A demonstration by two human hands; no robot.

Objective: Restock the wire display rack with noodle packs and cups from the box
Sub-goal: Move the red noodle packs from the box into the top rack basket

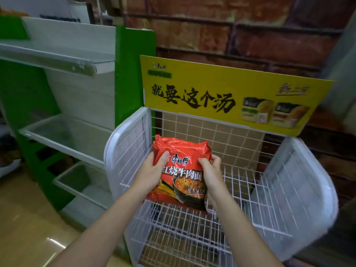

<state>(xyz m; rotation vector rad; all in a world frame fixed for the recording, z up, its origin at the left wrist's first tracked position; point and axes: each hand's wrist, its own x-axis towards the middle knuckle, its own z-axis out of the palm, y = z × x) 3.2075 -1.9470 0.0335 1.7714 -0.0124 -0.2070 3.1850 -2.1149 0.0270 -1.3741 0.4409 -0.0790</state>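
A red noodle multipack (181,170) with black and white lettering hangs over the top shelf of the white wire display rack (250,182). My left hand (152,172) grips its left edge with the thumb on the front. My right hand (212,174) grips its right edge, fingers curled round the side. The pack stands roughly upright, its lower end near the front wire of the upper shelf. The rack's shelves hold nothing else that I can see. The box is out of view.
A yellow sign (221,93) tops the rack in front of a brick wall. White plastic side panels (292,199) close in the rack on both sides. A green shelving unit (63,132) with white trays stands to the left. Tan floor lies at lower left.
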